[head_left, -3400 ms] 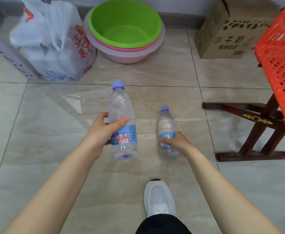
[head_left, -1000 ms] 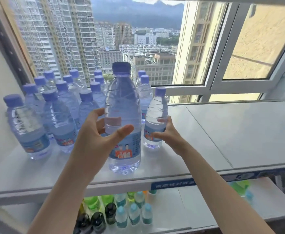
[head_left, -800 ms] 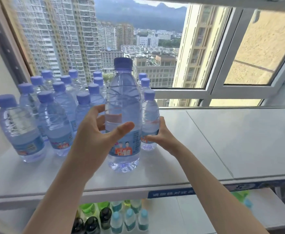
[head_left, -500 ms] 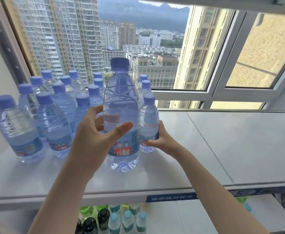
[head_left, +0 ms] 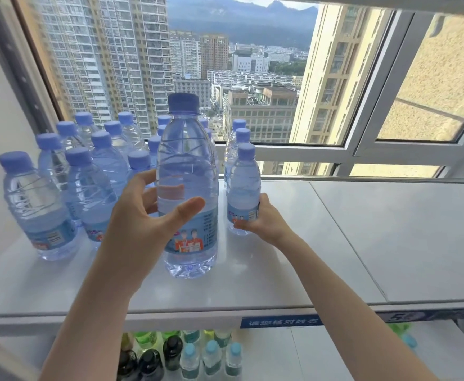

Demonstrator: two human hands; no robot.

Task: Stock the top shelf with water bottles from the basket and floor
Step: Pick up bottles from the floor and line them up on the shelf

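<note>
Over the last second the right hand (head_left: 263, 220) has slid its water bottle (head_left: 244, 182) farther in and leftward, so it now stands at the right end of the stocked bottles (head_left: 87, 188) on the top shelf (head_left: 335, 243). Meanwhile the left hand (head_left: 140, 226) has brought the nearer bottle (head_left: 188, 166) down by the shelf's near edge. Each hand wraps its bottle, the right low on the label, the left at mid-body with the thumb across the front. Full, thin-walled and ribbed, these bottles probably feel weighty yet give under a squeeze, and the waist above the label looks the surest hold. The fingers behind the plastic are hidden. Whether the nearer bottle's base touches the shelf cannot be told, and the basket and floor lie out of view.
</note>
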